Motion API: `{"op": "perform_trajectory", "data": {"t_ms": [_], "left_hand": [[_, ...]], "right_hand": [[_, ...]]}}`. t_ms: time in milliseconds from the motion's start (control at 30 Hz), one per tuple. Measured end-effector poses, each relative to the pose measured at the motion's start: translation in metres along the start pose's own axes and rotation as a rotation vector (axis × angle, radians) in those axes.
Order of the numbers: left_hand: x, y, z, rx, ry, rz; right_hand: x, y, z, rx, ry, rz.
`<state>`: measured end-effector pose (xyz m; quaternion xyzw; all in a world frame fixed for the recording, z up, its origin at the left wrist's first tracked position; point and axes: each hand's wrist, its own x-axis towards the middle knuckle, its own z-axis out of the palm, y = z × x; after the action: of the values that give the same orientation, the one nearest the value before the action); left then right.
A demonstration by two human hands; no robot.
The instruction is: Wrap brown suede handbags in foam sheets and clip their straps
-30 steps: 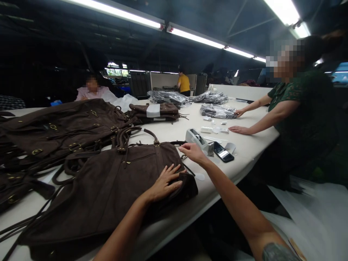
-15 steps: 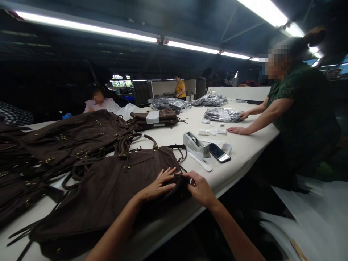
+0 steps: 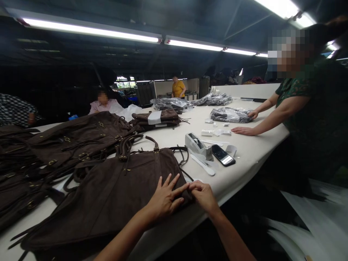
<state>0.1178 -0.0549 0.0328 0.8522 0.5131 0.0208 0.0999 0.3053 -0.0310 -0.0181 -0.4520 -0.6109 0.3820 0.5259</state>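
A dark brown bag (image 3: pixel 119 195) lies flat across the near part of the table, its looped handles pointing away from me. My left hand (image 3: pixel 166 197) rests on the bag near its right end, fingers spread, the index fingertip touching my other hand. At the bag's right edge my right hand (image 3: pixel 201 194) is closed, thumb and fingers pinched on the edge of the bag. The exact bit between those fingertips is hardly visible.
Beyond the bag are a tape dispenser (image 3: pixel 197 145), a phone (image 3: pixel 223 155) and a white serrated strip (image 3: pixel 203 165). More brown bags (image 3: pixel 78 139) lie left. Across the table, a person's hand (image 3: pixel 246 131) lies near a plastic-wrapped bundle (image 3: pixel 231 115).
My left hand has spread flatter on the bag. The raised dark flap between my hands has gone down, and my right hand now pinches at the edge. The view has shifted slightly.
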Motion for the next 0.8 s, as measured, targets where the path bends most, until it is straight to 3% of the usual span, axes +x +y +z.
{"op": "perform_trajectory", "data": {"t_ms": [67,133,233,300,400,567,800], "left_hand": [[0.002,0.003,0.000,0.032,-0.018,-0.013],[0.004,0.004,0.002,0.039,0.004,-0.010],[0.004,0.001,0.010,0.003,0.085,0.008],[0.003,-0.003,0.017,-0.051,0.126,0.025],[-0.002,-0.010,0.023,-0.159,0.147,0.048],[-0.031,-0.024,0.024,-0.402,0.244,-0.078],[-0.065,-0.030,0.031,-0.315,0.301,-0.327]], "right_hand": [[0.007,-0.022,-0.009,0.027,0.068,-0.003],[0.010,-0.048,-0.006,0.002,0.129,-0.125],[0.009,-0.073,0.022,-0.080,-0.025,-0.232],[0.006,-0.072,0.047,-0.212,-0.178,-0.202],[0.002,-0.049,0.071,-0.443,-0.311,-0.174],[0.002,-0.021,0.076,-0.643,-0.333,-0.143],[0.030,-0.030,0.088,-0.874,-0.501,-0.052]]}}
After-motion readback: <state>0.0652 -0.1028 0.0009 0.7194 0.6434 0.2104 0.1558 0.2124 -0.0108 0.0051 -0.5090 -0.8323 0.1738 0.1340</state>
